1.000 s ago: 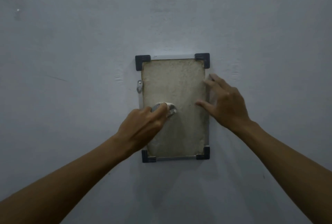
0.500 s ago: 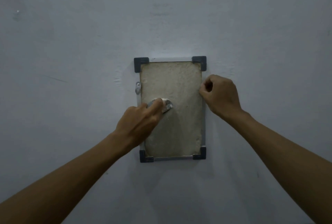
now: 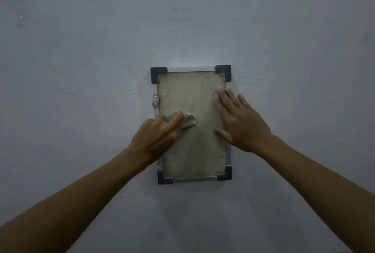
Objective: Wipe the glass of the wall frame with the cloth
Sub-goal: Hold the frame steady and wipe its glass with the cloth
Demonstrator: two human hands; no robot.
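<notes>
Both hands are being used: the frame (image 3: 191, 123) is now being steadied by the right hand (image 3: 241, 122), reopened flat from a fist, while the cloth (image 3: 187, 120) is being pinched in the left hand (image 3: 156, 137) against the glass (image 3: 190, 92).

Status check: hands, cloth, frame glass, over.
Left hand grips cloth, pressed on glass. Right hand flat on frame's right edge. Nothing in the way.

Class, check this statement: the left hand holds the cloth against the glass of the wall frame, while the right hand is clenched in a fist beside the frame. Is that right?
Not quite. The head view shows the right hand flat, fingers straight, on the wall frame's right edge. The left hand does hold the cloth against the glass.
</notes>
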